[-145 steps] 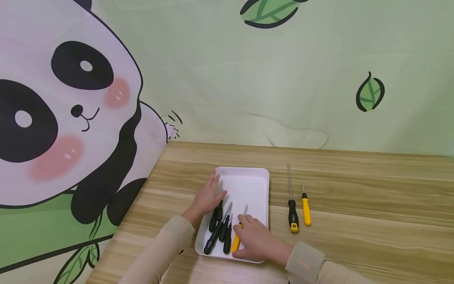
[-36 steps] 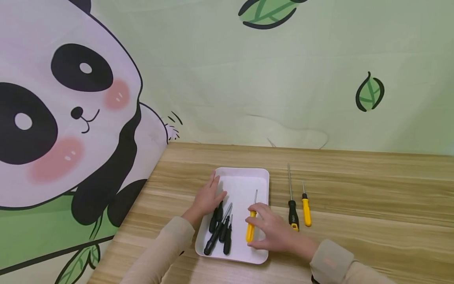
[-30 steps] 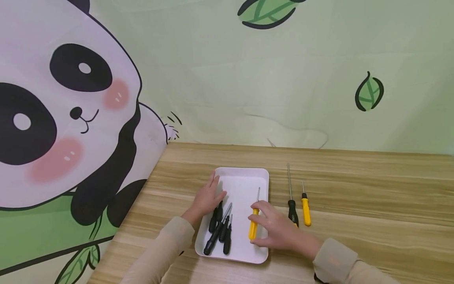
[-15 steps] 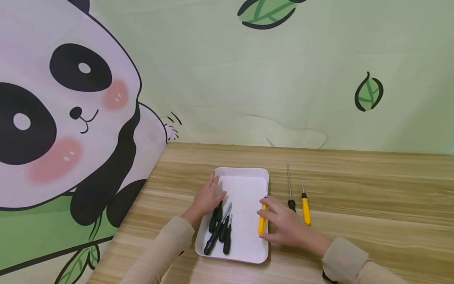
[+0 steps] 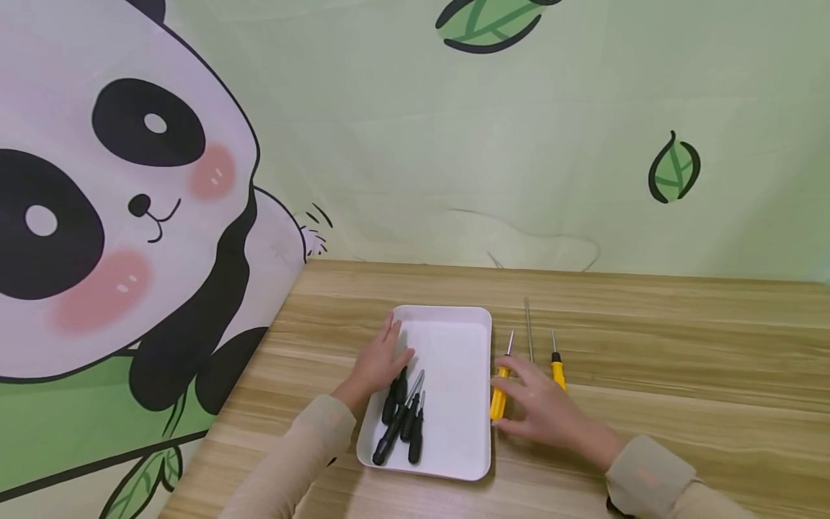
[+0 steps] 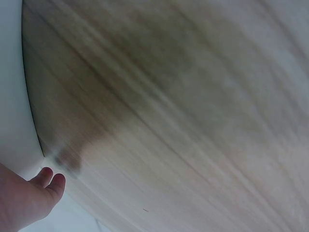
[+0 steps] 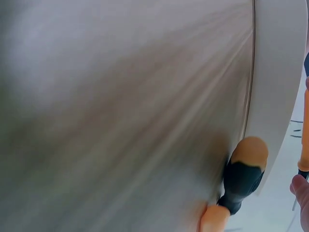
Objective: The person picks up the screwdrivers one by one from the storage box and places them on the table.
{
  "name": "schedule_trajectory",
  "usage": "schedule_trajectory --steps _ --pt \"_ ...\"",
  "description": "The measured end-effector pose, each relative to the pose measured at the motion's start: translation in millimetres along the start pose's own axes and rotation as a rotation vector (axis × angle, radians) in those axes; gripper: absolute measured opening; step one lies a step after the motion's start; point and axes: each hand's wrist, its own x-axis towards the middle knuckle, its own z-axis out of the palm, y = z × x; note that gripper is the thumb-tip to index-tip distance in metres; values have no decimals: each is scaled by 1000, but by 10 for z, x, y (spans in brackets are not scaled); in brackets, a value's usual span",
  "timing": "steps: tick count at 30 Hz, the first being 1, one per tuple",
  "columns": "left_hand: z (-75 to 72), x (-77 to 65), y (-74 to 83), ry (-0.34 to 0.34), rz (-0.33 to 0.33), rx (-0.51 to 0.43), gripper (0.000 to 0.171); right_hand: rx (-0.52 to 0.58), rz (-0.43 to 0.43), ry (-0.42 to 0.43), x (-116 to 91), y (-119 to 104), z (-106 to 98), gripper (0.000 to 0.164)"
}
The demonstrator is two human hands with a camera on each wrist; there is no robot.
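My right hand (image 5: 545, 404) pinches a yellow-handled screwdriver (image 5: 500, 396) just outside the white tray's right rim, its metal tip pointing away from me. In the right wrist view, that screwdriver shows at the right edge. My left hand (image 5: 379, 364) rests at the left rim of the white tray (image 5: 457, 339), fingers along the rim and thumb reaching over the inside. Several black-handled screwdrivers (image 5: 392, 432) lie bunched in the tray's near left part. Right of the held screwdriver lies a long screwdriver (image 5: 529, 328), its handle hidden behind my right hand.
Another yellow screwdriver (image 5: 558, 371) lies farther right on the wooden table (image 5: 700, 360), its lower handle covered by my right hand. In the right wrist view, the long screwdriver's black and orange handle end (image 7: 246, 164) shows near the tray wall. A panda-printed backdrop stands behind the table.
My right hand has taken the yellow screwdriver from beside the black ones in the tray, rightward across the rim to over the table. My left hand and the black screwdrivers have stayed put.
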Motion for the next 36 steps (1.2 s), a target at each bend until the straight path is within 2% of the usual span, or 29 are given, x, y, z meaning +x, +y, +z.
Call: schedule_trajectory --steps 6,15,21,30,36 --pt "0 2 -3 6 6 -9 67 42 1 21 -45 58 -53 56" --pt "8 -2 -5 14 9 9 67 33 54 -43 -120 135 -105 54" --pt "1 -7 -6 19 13 20 66 21 39 -29 -197 212 -124 56" --pt "-1 1 -7 17 13 11 66 9 95 -114 -247 282 -241 57" --pt "-5 -1 -6 13 6 5 66 -7 108 -122 -280 338 -303 56"
